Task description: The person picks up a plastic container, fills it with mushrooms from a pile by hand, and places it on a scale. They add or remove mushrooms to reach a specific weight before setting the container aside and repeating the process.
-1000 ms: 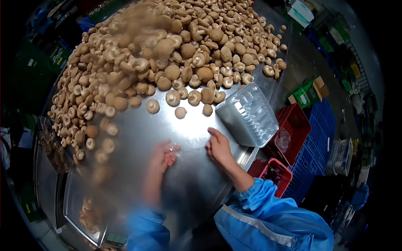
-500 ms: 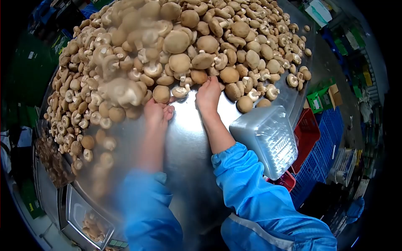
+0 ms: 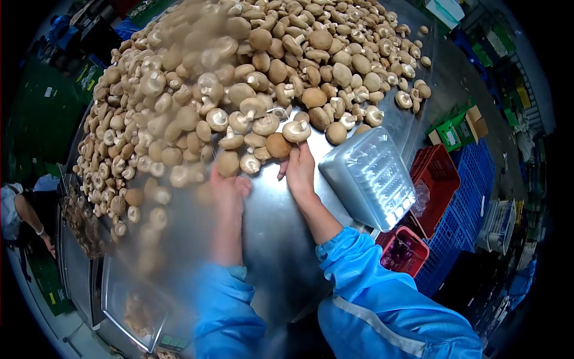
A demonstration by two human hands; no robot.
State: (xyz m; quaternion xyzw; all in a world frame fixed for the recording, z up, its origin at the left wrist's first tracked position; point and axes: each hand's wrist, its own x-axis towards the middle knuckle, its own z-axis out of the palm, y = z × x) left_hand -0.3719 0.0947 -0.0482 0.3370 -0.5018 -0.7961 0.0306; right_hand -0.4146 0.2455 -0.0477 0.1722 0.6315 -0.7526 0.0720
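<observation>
A big heap of brown-capped shiitake mushrooms (image 3: 342, 74) covers the far part of a shiny metal table (image 3: 269, 233). At the heap's near edge, my left hand (image 3: 228, 190) is closed with curled fingers against a round-capped mushroom (image 3: 228, 163). To its right, my right hand (image 3: 301, 172) has its fingertips at a pale mushroom (image 3: 296, 131) whose stem points up; part of its grip is hidden under the caps. Between the hands lie several mushrooms, among them a brown cap (image 3: 278, 145) and a smaller one (image 3: 250, 163).
Right of my right forearm stands a stack of clear plastic trays (image 3: 372, 179), upside down. Beyond the table edge are red crates (image 3: 439, 164), a blue pallet (image 3: 472, 179) and a green box (image 3: 454, 128). At lower left is a tray (image 3: 110, 299) with mushrooms; another person's arm (image 3: 30, 215) shows far left.
Both hands have come nearer to me, and a cluster of mushrooms has moved with them, out from the heap's edge. A person's arm has appeared at the far left.
</observation>
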